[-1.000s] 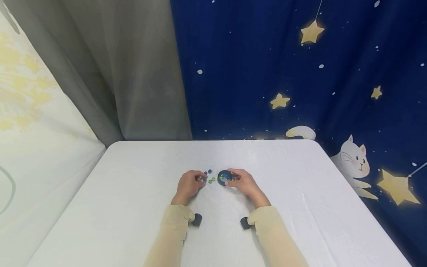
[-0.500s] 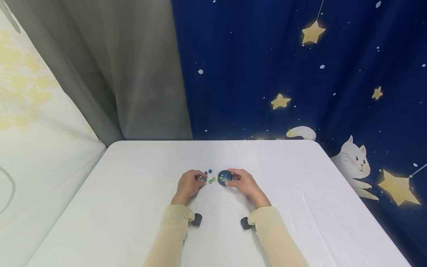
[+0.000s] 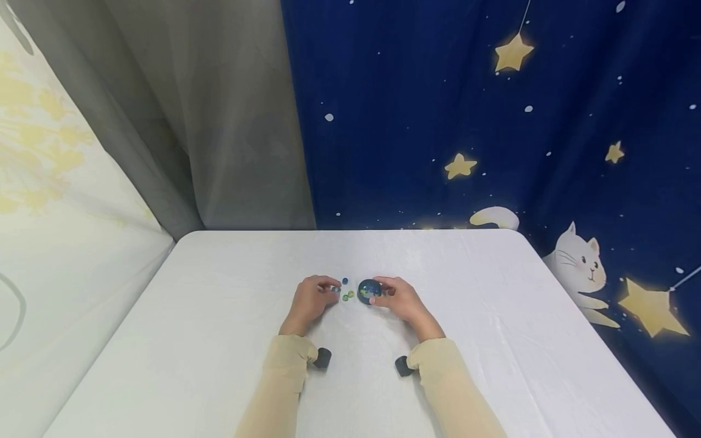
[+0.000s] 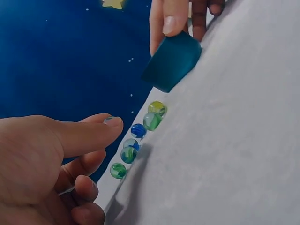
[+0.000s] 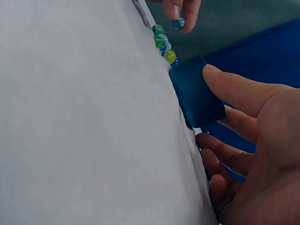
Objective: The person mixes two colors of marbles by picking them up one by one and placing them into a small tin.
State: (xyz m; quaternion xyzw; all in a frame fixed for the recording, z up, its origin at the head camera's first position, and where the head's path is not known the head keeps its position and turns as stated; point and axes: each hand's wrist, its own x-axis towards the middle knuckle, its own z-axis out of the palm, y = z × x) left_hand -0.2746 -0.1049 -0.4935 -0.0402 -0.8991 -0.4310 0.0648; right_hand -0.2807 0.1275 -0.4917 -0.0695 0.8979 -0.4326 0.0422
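Note:
My left hand (image 3: 311, 299) pinches a blue glass marble (image 5: 178, 23) between thumb and fingertip, raised above the table; in the left wrist view the thumb mostly hides it. Several more marbles lie close together just to its right, among them a yellow one (image 4: 157, 108), a dark blue one (image 4: 138, 130) and a green one (image 4: 118, 170). With thumb and fingers my right hand (image 3: 404, 300) holds a small round teal tin (image 5: 198, 93) by its sides, close to the table. Blue and green patches show on the tin's top in the head view.
Everything lies on a white-covered table (image 3: 219, 365). A black wrist device (image 3: 323, 359) is at the left cuff, and another black device (image 3: 404, 366) at the right. Behind the table hang a grey curtain (image 3: 241, 121) and a blue star-patterned curtain (image 3: 394, 121).
My left fingers have closed on a marble beside the others and risen slightly with it. The right hand and the tin stay in place.

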